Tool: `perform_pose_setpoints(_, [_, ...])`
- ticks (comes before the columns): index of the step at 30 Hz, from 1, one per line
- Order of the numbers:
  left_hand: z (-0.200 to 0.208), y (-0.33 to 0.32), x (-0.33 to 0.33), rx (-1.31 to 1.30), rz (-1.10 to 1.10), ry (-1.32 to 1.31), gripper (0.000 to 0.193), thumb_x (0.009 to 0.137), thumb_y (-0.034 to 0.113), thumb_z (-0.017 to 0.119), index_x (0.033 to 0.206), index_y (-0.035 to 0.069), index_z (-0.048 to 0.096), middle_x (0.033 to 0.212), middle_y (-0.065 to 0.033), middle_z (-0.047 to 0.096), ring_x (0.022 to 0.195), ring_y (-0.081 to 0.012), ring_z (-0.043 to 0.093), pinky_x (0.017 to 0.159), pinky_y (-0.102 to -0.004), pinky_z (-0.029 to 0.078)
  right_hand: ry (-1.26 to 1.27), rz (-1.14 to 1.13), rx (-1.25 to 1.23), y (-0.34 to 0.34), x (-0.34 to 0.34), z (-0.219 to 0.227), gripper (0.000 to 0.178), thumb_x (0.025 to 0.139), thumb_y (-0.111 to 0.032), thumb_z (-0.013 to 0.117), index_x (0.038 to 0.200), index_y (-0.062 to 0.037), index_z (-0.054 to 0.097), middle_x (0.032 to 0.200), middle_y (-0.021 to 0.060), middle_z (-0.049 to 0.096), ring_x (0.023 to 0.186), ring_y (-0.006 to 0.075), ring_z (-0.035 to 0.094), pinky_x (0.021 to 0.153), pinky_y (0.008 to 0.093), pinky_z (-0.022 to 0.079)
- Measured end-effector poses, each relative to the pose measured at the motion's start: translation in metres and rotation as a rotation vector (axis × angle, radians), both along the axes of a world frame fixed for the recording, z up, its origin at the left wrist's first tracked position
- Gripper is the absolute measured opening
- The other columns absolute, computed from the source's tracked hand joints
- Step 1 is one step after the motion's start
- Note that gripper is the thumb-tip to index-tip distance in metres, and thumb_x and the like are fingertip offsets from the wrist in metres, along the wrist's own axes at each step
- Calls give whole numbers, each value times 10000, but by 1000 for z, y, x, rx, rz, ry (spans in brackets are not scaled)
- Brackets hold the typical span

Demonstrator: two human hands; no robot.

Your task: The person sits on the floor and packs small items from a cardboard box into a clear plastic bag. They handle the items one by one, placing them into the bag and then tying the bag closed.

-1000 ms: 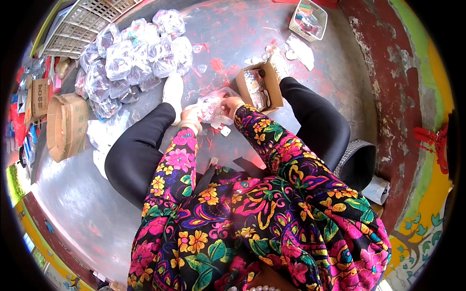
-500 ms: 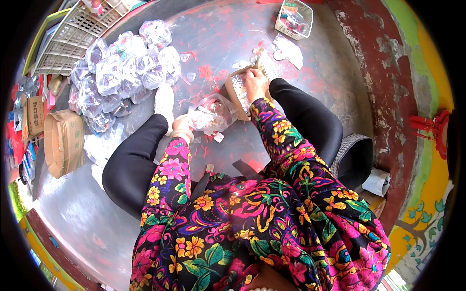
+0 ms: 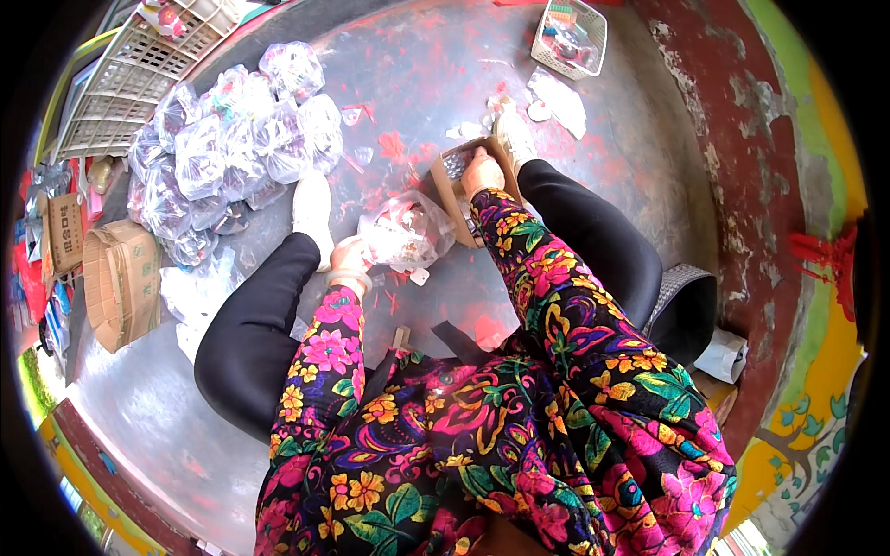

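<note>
A clear plastic bag (image 3: 413,222) with small red and white pieces inside lies on the floor between my feet. The fingers of my left hand (image 3: 352,257) are closed on its left edge. To the right of the bag stands an open cardboard box (image 3: 449,193), close to my right shoe (image 3: 515,139). My right hand (image 3: 482,173) reaches down into this box, its fingertips hidden by the hand itself. Small silvery pieces (image 3: 457,164) show inside the box beside the hand; their kind is too small to make out.
A heap of filled clear bags (image 3: 246,139) sits at the far left, near a plastic crate (image 3: 139,83). An open carton (image 3: 120,287) stands at the left. Farther off are a white basket (image 3: 568,37) and a white plastic sheet (image 3: 558,104). A wall (image 3: 742,185) rises at the right.
My right hand has gone from the box's upper rim down into the box. My left hand still has the bag's edge, and the view has shifted slightly.
</note>
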State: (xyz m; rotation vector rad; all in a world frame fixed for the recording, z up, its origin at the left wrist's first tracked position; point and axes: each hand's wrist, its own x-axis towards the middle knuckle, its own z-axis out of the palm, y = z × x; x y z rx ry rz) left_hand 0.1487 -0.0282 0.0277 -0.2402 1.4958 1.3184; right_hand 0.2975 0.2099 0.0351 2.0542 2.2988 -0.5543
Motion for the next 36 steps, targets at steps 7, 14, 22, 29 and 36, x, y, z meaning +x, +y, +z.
perform_pose_setpoints(7, [1, -1, -1, 20, -6, 3, 222, 759, 33, 450, 972, 15, 508, 735, -101, 584, 607, -178, 555, 589, -291, 442, -107, -43, -7, 7, -9, 14, 182, 828, -169, 444, 966, -103, 545, 871, 122, 620, 834, 249, 605, 723, 352, 482])
perform_pose_setpoints(14, [-7, -6, -3, 16, 4, 25, 223, 754, 50, 444, 955, 28, 537, 737, -87, 591, 603, -172, 559, 583, -287, 436, 183, -207, 70, -11, -6, 20, 214, 762, -258, 557, 895, -91, 552, 841, 119, 603, 826, 270, 586, 709, 373, 462])
perform_pose_setpoints(22, [2, 2, -2, -33, -16, 31, 210, 779, 61, 441, 966, 13, 523, 759, -117, 616, 612, -188, 594, 536, -279, 444, 983, -146, 55, -68, -19, 48, 184, 722, -179, 583, 815, -26, 542, 683, 101, 588, 640, 189, 570, 629, 293, 454])
perform_pose_setpoints(29, [-1, 3, -4, -19, 64, 24, 154, 772, 56, 452, 891, 11, 540, 684, -122, 623, 521, -179, 588, 401, -250, 371, 401, 123, -530, -140, -20, 11, 322, 691, -277, 597, 888, -24, 569, 762, 141, 614, 725, 269, 598, 677, 341, 457])
perform_pose_setpoints(36, [-2, 0, -6, 4, 96, -20, 168, 795, 72, 453, 927, 23, 545, 729, -104, 618, 559, -175, 581, 516, -269, 432, 102, 450, -3, -140, -16, 23, 214, 769, -174, 518, 903, -8, 497, 759, 164, 584, 662, 278, 608, 556, 335, 494])
